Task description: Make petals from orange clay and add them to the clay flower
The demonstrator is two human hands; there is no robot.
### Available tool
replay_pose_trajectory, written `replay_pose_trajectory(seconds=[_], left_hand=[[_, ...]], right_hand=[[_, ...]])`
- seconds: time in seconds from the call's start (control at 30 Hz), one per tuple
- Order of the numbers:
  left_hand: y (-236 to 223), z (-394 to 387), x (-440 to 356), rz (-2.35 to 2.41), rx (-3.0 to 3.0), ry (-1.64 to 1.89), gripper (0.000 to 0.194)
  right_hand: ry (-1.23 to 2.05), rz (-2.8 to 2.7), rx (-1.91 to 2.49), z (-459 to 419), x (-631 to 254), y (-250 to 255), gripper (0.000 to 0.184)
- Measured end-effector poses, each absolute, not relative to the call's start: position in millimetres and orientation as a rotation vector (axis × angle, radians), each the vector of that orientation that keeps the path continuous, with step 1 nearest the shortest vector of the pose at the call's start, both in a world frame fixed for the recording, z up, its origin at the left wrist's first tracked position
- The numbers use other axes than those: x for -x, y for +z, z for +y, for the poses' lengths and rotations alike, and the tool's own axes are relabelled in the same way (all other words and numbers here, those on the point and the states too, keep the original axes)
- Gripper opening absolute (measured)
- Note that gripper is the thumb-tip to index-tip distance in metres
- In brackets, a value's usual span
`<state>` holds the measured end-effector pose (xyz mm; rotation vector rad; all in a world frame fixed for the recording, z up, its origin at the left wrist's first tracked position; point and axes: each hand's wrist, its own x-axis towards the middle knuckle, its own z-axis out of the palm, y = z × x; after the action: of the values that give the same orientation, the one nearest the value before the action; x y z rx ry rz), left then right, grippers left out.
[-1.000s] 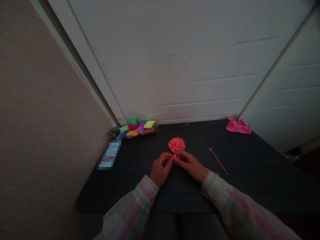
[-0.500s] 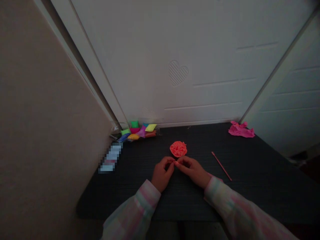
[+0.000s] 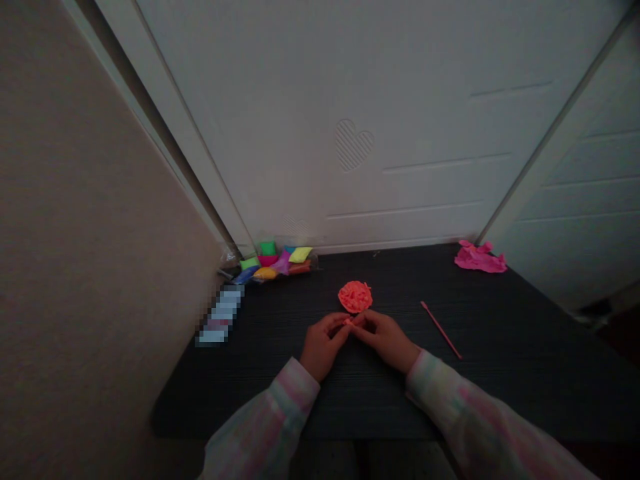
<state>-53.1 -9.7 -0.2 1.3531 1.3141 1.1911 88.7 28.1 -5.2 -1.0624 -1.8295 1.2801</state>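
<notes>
A small coral clay piece (image 3: 349, 321) is pinched by the fingers (image 3: 336, 325) of the left hand (image 3: 323, 348) and right hand (image 3: 386, 339), its long axis too small to tell. A ridged coral clay disc (image 3: 355, 297), seemingly well built up, is placed just beyond at 12 o'clock on the desk (image 3: 525, 360); whether more is left cannot be told. A thin pink stick (image 3: 440, 330) lies at 3 o'clock, pointing 10-to-4. Bags of coloured clay (image 3: 267, 263) are seen at 10 o'clock, a pink clay scrap (image 3: 480, 259) at 2 o'clock.

Live now: tiny bit (image 3: 347, 321) orange, round blob (image 3: 355, 297) coral, stick (image 3: 440, 329) pink, sleeves (image 3: 263, 423) pastel pink-grn check, table (image 3: 240, 393) near-black w/ fine lines, door (image 3: 300, 133) white w/ striped heart.
</notes>
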Motion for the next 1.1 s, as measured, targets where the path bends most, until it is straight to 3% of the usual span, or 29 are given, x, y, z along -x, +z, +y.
replay_pose_trajectory(seconds=[0.63, 1.1], left_hand=[[2, -9, 51, 1.340, -1.224, 1.305, 0.009], [-14, -20, 41, 1.293, -1.172, 1.216, 0.030]], right_hand=[[1.145, -1.900, 1.000, 23, -88, -8, 0.015], [0.940, -1.922, 1.106, 8, -83, -13, 0.021]])
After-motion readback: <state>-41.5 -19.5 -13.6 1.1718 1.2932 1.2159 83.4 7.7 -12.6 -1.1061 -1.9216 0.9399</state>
